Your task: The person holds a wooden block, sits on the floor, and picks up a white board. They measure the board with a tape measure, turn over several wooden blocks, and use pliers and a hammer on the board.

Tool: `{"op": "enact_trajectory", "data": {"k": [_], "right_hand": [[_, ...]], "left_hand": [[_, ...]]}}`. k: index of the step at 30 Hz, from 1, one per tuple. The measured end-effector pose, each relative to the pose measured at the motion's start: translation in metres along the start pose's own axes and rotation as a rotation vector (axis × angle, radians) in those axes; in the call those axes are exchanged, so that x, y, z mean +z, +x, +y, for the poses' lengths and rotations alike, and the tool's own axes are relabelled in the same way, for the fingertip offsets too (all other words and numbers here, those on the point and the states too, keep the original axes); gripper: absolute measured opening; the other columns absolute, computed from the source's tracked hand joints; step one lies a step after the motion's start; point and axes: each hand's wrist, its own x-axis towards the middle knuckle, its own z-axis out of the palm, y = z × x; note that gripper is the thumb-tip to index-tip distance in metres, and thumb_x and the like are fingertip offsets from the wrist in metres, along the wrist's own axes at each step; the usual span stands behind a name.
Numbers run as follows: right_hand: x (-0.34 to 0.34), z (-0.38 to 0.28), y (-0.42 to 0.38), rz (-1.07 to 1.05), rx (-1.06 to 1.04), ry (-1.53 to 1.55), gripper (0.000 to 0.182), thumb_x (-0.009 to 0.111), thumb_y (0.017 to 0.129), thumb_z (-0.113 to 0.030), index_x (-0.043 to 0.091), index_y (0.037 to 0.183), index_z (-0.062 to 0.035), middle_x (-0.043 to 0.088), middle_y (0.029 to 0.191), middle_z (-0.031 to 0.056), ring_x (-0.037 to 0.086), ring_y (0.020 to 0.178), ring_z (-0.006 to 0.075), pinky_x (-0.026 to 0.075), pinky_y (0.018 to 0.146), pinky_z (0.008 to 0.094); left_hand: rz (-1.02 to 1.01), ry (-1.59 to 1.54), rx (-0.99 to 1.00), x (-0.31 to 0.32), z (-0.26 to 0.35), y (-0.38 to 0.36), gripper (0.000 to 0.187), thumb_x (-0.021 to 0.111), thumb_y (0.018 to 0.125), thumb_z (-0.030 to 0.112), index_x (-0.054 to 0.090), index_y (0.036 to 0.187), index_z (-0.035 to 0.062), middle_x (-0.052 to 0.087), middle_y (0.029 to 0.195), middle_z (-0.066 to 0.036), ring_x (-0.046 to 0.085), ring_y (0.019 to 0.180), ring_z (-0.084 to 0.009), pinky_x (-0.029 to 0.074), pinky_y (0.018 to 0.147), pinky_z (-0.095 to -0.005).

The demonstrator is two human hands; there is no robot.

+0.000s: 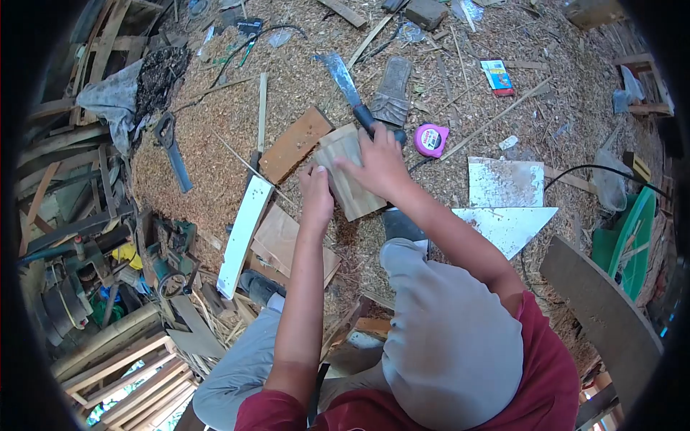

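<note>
A square wooden board (353, 188) with light and dark stripes lies between my hands. My left hand (316, 192) holds its left edge, fingers closed round it. My right hand (379, 159) lies over its upper right part, thumb stretched across the face and fingers near the black handle of a big knife (342, 80). Whether those fingers touch the handle is hard to tell. Left of the board, a brown wood block (296, 145) sits on the shavings. A pink tape measure (431, 140) is right of my right hand.
Wood shavings cover the ground. A handsaw (172, 154) and a long white-faced board (244, 237) are at the left. White sheet pieces (506, 182) and a green basin (634, 244) are at the right. A carved wood piece (393, 92) lies beyond my hands.
</note>
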Motion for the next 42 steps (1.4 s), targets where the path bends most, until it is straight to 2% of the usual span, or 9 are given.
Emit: {"op": "enact_trajectory", "data": {"k": [5,8,9,17,21,24,27,33,42], "right_hand": [[-0.011,0.009,-0.009,0.072,-0.027,0.056,0.050,0.071,0.093,-0.033,0.062,0.130,0.0003,0.061,0.115,0.0232,0.062,0.101,0.0413,0.051,0.089,0.0516],[-0.021,0.009,-0.028,-0.120,0.211,0.319,0.044,0.073,0.093,-0.029,0.063,0.125,-0.0001,0.063,0.108,0.0213,0.066,0.092,0.0368,0.054,0.082,0.0480],[-0.024,0.009,-0.033,-0.118,0.235,0.359,0.044,0.073,0.093,-0.028,0.063,0.125,0.0004,0.064,0.106,0.0208,0.066,0.090,0.0357,0.054,0.081,0.0468],[-0.020,0.006,-0.060,0.005,0.108,0.229,0.042,0.079,0.091,-0.020,0.062,0.122,0.0020,0.069,0.102,0.0106,0.069,0.089,0.0159,0.056,0.076,0.0318],[-0.027,0.020,-0.052,-0.136,0.487,0.774,0.035,0.076,0.094,-0.011,0.059,0.121,0.0046,0.072,0.110,0.0163,0.070,0.103,0.0178,0.057,0.087,0.0334],[-0.030,0.037,-0.047,0.028,0.511,0.856,0.033,0.070,0.098,-0.010,0.057,0.125,0.0035,0.073,0.107,0.0144,0.071,0.100,0.0177,0.056,0.086,0.0323],[-0.052,0.050,-0.041,0.102,0.558,0.865,0.030,0.063,0.103,-0.011,0.056,0.129,0.0017,0.073,0.112,0.0141,0.070,0.099,0.0171,0.054,0.087,0.0316],[-0.060,0.072,-0.043,0.140,0.582,0.926,0.036,0.062,0.104,-0.013,0.055,0.136,0.0025,0.072,0.118,0.0154,0.068,0.107,0.0183,0.052,0.093,0.0326],[-0.047,0.058,-0.052,0.039,0.587,0.971,0.036,0.061,0.105,-0.013,0.055,0.136,0.0043,0.071,0.122,0.0153,0.067,0.111,0.0188,0.050,0.098,0.0328]], "left_hand": [[0.043,-0.093,0.078,0.007,-0.050,-0.005,0.043,0.043,0.111,0.025,0.057,0.141,-0.0015,0.059,0.137,-0.020,0.058,0.126,-0.0275,0.042,0.112,-0.0399],[0.096,-0.321,-0.005,0.013,-0.040,-0.029,0.038,0.049,0.109,0.016,0.058,0.142,-0.0006,0.063,0.132,-0.018,0.062,0.120,-0.0242,0.048,0.106,-0.0386],[0.101,-0.309,-0.065,0.013,-0.019,-0.043,0.037,0.051,0.108,0.009,0.058,0.143,0.0027,0.065,0.127,-0.007,0.064,0.103,-0.0129,0.053,0.084,-0.0292],[0.135,0.342,0.350,0.014,-0.030,-0.068,0.052,0.059,0.097,0.001,0.060,0.148,0.0126,0.054,0.128,-0.018,0.056,0.119,-0.0337,0.045,0.106,-0.0399],[0.148,0.253,0.320,0.022,-0.024,-0.056,0.061,0.067,0.095,0.007,0.049,0.153,0.0046,0.055,0.124,-0.018,0.060,0.110,-0.0303,0.049,0.100,-0.0391],[0.234,0.091,0.203,0.037,-0.024,-0.046,0.058,0.071,0.095,0.009,0.051,0.148,-0.0003,0.060,0.117,-0.014,0.063,0.092,-0.0192,0.055,0.081,-0.0329],[0.260,0.197,0.189,0.041,-0.014,-0.044,0.051,0.078,0.092,0.010,0.055,0.136,-0.0051,0.065,0.115,-0.014,0.065,0.090,-0.0170,0.056,0.081,-0.0326],[0.223,-0.189,0.084,0.042,-0.026,-0.040,0.039,0.079,0.090,0.003,0.059,0.123,-0.0053,0.072,0.108,-0.013,0.067,0.088,-0.0131,0.056,0.078,-0.0278],[0.199,-0.188,0.058,0.037,-0.035,-0.038,0.040,0.074,0.095,0.005,0.059,0.130,-0.0064,0.072,0.112,-0.012,0.066,0.091,-0.0108,0.056,0.080,-0.0267]]}}
